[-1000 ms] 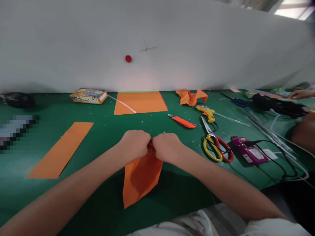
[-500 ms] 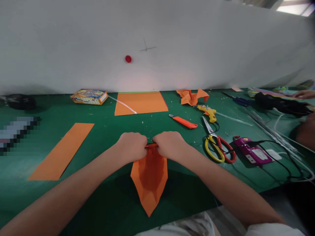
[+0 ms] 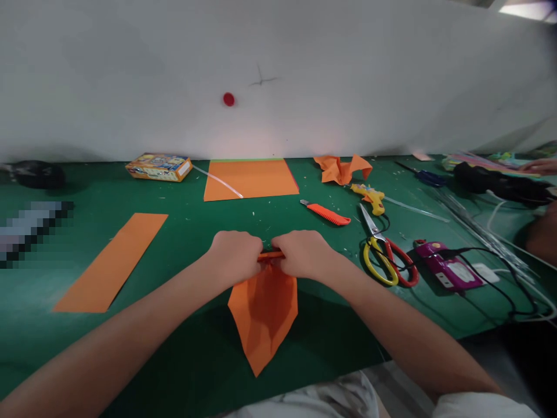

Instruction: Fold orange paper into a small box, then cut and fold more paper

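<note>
Both hands are closed on one piece of orange paper (image 3: 263, 313) in front of me. My left hand (image 3: 237, 254) grips its top edge from the left, and my right hand (image 3: 302, 253) grips it close by from the right. Between the two fists a narrow rolled or folded strip of the paper shows. Below them the paper hangs toward me as a leaf-like shape, creased and tapering to a point. The fingertips are hidden behind the fists.
On the green table (image 3: 187, 348) lie an orange paper strip (image 3: 114, 261), orange sheets (image 3: 250, 179), a box (image 3: 159, 167), crumpled orange paper (image 3: 342, 169), a cutter (image 3: 328, 214), a yellow glue gun (image 3: 369, 198), scissors (image 3: 378, 247) and a purple power socket (image 3: 448, 267) with cords. Someone's hand (image 3: 539, 168) is far right.
The rolled edge between my fists shows more plainly now. The paper's lower tip has swung slightly left. My hands have barely moved, and the view has shifted a little.
</note>
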`<state>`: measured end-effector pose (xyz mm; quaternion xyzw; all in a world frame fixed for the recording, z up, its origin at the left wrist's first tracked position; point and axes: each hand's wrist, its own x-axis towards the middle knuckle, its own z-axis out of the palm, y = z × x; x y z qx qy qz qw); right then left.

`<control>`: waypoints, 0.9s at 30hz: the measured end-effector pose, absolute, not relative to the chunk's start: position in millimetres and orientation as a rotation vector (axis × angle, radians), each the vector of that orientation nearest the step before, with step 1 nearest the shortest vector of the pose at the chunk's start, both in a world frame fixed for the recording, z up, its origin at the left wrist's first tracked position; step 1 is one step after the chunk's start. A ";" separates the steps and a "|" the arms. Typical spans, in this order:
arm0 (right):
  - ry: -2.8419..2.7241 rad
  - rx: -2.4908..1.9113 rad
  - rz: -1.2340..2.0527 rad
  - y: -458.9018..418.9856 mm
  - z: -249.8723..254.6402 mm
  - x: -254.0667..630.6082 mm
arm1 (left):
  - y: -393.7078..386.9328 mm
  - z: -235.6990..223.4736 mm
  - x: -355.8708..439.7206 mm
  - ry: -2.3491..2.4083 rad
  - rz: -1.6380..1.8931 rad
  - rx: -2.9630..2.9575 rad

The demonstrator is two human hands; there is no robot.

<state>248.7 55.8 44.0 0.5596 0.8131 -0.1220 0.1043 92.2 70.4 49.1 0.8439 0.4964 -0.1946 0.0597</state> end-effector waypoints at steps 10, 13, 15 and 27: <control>2.450 1.635 -0.447 58.8 38.7 252.3 | 73.9 53.1 91.8 1.477 -0.588 2.536; 2.470 1.656 -0.468 59.8 35.4 254.4 | 74.9 51.7 90.8 1.479 -0.582 2.532; 2.471 1.678 -0.472 60.8 34.0 254.4 | 75.9 50.2 90.3 1.478 -0.576 2.534; 2.486 1.660 -0.311 61.5 35.5 252.3 | 73.2 52.2 88.3 1.462 -0.566 2.585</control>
